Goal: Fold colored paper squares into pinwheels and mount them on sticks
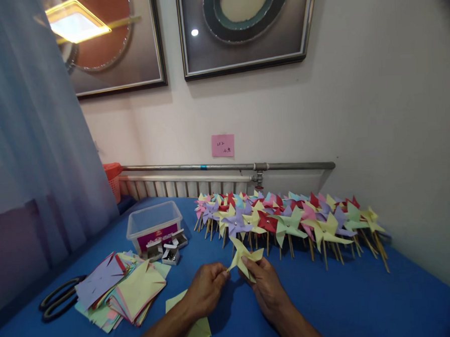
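Both forearms reach in low over the blue-covered desk, hands meeting at its middle. The right hand pinches a folded yellow paper pinwheel between thumb and fingers, just in front of the row of finished coloured pinwheels on sticks. The left hand, fingers curled together, grips the pinwheel's left tip.

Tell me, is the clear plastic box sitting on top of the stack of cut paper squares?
No, the clear plastic box stands on the blue table behind the paper stack, apart from it.

Hands: a yellow pinwheel is held between the left hand and right hand.
Counter: pinwheels, paper stack, box, scissors are laid out.
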`<action>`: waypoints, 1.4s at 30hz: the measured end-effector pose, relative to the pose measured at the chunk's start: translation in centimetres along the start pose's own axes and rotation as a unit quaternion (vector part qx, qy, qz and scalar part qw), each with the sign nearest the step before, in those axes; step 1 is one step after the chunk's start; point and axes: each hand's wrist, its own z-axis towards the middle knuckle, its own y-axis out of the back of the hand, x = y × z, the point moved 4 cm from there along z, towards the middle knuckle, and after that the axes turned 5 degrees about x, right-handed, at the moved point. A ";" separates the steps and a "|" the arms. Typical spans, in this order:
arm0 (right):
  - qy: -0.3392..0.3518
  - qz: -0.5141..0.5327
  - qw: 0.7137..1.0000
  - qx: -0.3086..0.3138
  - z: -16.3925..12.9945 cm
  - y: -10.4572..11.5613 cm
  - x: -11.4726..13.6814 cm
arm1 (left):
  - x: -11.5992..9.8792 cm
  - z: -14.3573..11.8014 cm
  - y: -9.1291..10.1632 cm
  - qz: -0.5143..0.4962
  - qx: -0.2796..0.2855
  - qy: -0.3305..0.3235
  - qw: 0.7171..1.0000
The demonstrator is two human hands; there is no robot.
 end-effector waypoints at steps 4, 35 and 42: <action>-0.005 0.000 1.000 0.002 -0.1 -0.1 0.1 | 0.3 0.2 0.0 -0.015 0.006 0.008 1.000; 0.029 0.008 1.000 0.003 0.3 0.1 -0.1 | -0.5 -0.3 -0.2 0.061 -0.040 -0.026 0.997; 0.037 0.010 0.999 0.007 0.4 0.2 -0.2 | -0.6 -0.4 -0.2 0.065 -0.041 -0.038 0.996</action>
